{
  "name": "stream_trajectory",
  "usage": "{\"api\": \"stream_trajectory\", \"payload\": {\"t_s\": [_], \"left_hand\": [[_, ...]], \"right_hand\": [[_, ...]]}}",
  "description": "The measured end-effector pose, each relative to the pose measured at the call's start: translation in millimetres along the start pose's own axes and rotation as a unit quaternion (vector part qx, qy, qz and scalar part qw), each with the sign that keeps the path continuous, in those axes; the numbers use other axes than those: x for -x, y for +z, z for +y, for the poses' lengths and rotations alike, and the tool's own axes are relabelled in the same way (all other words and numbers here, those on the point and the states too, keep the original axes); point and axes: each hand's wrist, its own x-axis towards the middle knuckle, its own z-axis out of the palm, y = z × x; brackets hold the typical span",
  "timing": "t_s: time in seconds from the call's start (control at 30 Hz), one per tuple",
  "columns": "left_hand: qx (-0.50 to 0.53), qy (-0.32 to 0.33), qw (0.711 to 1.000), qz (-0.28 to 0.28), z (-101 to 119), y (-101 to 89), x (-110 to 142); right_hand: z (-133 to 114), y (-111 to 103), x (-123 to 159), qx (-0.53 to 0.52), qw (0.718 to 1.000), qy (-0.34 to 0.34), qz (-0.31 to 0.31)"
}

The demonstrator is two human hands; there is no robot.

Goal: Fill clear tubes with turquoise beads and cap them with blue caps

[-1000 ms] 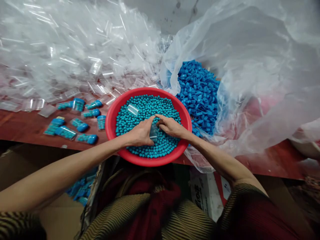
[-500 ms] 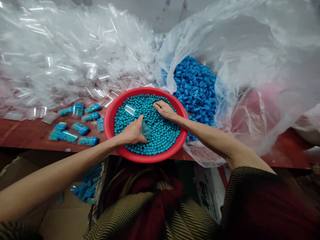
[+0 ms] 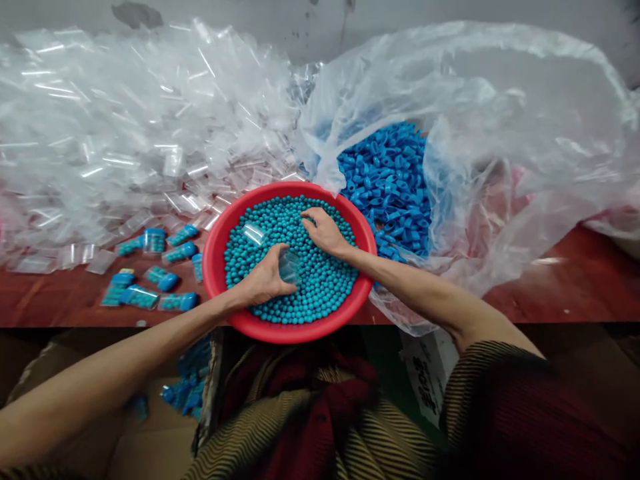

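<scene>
A red basin [image 3: 214,250] full of small turquoise balls [image 3: 320,293] stands at the table's front edge. Inside it, my left hand [image 3: 265,275] grips a clear plastic container [image 3: 289,267] between thumb and fingers, low over the balls. Its mouth and contents are hard to make out. Another clear container [image 3: 254,233] lies on the balls at the basin's left side. My right hand [image 3: 326,232] is over the balls at the back right, fingers bent and a little apart, with nothing visible in them.
Filled containers with blue caps [image 3: 139,297] lie left of the basin. Behind them rises a big heap of clear containers [image 3: 125,133]. Blue caps [image 3: 387,183] spill from a plastic bag [image 3: 480,120] at right. Below the table, a cardboard box [image 3: 145,447] holds blue-capped pieces.
My right hand's fingers have loosened from a closed curl. My left hand still holds the container, which now shows more clearly. The whole view has shifted slightly.
</scene>
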Motion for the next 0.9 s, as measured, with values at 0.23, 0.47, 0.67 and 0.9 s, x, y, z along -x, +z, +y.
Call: {"api": "stream_trajectory", "payload": {"t_s": [0.23, 0.47, 0.67, 0.9], "left_hand": [[0.03, 0.061, 0.998, -0.002, 0, 4.6, 0], [0.038, 0.033, 0.999, -0.007, -4, 15.0, -9], [-0.024, -0.064, 0.994, 0.091, 17, 12.6, 2], [-0.029, -0.146, 0.985, 0.09, 9, 6.8, -3]], "right_hand": [[-27, -2, 45, 0.08, 0.982, -0.079, -0.151], [-48, 2, 50, 0.257, 0.93, -0.142, -0.22], [-24, -12, 13, 0.157, 0.961, -0.185, -0.13], [19, -6, -29, -0.016, 0.998, 0.0, -0.057]]}}
